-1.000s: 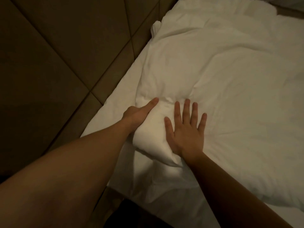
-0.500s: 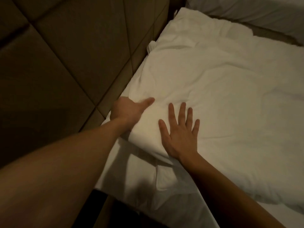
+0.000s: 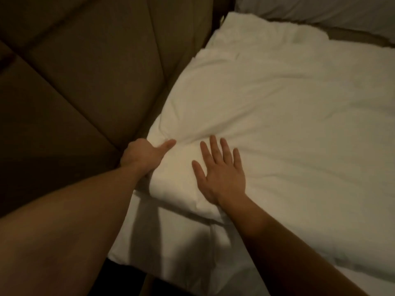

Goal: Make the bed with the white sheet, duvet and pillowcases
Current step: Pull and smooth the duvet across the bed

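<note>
- The white duvet (image 3: 277,129) lies spread over the bed, its near left corner bunched up — right against the padded brown headboard (image 3: 85,82).
- The left hand (image 3: 143,155) is closed around that corner's edge, thumb stretched along the top of the fabric, fingers tucked out of sight between duvet and headboard.
- The right hand (image 3: 222,176) lies flat on the duvet just beside it, palm down, fingers spread, gripping nothing.
- Below the corner the white sheet (image 3: 171,242) shows — smooth, crossed by the arms' shadows, reaching to the mattress edge.
- At the far top, another white piece of bedding (image 3: 320,11) sits beyond the duvet; what it is I cannot tell.
</note>
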